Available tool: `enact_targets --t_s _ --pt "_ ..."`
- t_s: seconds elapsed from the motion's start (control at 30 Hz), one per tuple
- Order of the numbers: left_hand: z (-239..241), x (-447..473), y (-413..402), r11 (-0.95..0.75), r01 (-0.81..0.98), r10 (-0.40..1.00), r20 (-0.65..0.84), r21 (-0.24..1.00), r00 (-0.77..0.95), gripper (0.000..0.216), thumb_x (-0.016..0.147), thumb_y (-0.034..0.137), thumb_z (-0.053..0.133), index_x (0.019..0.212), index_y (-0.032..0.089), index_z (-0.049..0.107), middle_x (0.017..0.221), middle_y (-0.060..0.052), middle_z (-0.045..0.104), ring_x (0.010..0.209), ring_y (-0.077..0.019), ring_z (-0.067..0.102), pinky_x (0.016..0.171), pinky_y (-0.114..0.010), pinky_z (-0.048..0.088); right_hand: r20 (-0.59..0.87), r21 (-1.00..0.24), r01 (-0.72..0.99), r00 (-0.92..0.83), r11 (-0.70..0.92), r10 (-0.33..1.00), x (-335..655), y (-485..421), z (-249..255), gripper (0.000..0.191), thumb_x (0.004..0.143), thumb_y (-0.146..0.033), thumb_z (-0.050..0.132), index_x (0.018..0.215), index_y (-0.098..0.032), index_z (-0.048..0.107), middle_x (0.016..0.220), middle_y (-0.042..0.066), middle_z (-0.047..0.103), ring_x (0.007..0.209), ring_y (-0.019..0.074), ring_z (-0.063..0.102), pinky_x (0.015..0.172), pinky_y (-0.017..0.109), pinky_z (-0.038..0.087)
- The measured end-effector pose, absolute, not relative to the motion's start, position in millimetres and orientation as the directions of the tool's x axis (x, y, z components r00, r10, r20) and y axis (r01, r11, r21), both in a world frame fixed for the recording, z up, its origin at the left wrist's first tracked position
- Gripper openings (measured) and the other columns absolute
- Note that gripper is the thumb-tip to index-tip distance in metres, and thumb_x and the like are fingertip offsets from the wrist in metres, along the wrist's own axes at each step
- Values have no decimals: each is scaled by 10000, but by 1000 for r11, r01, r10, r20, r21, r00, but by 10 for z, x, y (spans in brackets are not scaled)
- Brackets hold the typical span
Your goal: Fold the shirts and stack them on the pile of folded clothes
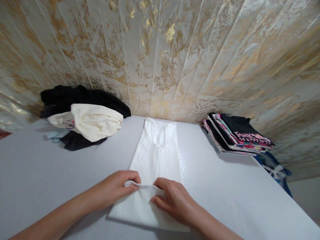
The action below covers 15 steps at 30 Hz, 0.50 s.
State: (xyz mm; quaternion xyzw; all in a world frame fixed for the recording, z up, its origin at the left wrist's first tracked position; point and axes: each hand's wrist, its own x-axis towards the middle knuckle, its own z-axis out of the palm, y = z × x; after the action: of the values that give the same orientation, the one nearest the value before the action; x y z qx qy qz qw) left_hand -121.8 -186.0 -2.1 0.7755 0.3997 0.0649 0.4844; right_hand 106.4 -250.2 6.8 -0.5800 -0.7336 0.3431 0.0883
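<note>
A white garment [156, 156] lies lengthwise on the pale table [37, 173], folded into a narrow strip that runs away from me towards the wall. My left hand [120, 187] is closed, pinching a raised fold of the garment near its close end. My right hand [172, 199] is curled on the same fold just to the right, fingers pressed onto the cloth. Both hands sit side by side, almost touching.
A loose heap of black and cream clothes [85, 116] lies at the back left against the wall. A neat stack of folded dark and pink clothes [235, 135] sits at the back right. The table's right edge [282, 196] drops off, with blue cloth [275, 170] beyond it.
</note>
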Motion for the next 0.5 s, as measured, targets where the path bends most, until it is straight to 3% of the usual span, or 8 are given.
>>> enact_targets --t_s 0.2,0.33,0.5 --pt "60 -1198 -1922 -218 524 693 -247 824 677 190 782 277 474 856 203 633 858 11 649 813 -167 552 735 -230 390 -225 -701 705 -361 108 905 1115 -2521 99 94 761 -163 569 830 -216 534 869 -12 573 794 130 538 687 217 341" --pt "64 -1225 -1897 -155 544 703 -295 825 647 212 778 272 482 899 209 644 788 23 597 738 -152 505 655 -223 349 -205 -768 630 -408 112 890 1183 -2523 165 138 771 -152 559 892 -217 553 975 3 553 859 132 523 755 224 359" --pt "22 -1226 -1858 -94 526 710 -313 845 631 239 793 335 497 916 194 646 710 24 521 661 -140 443 589 -221 301 -323 -779 627 -428 20 844 1239 -2512 195 100 772 -188 563 860 -214 523 785 -39 526 701 107 454 615 210 322"
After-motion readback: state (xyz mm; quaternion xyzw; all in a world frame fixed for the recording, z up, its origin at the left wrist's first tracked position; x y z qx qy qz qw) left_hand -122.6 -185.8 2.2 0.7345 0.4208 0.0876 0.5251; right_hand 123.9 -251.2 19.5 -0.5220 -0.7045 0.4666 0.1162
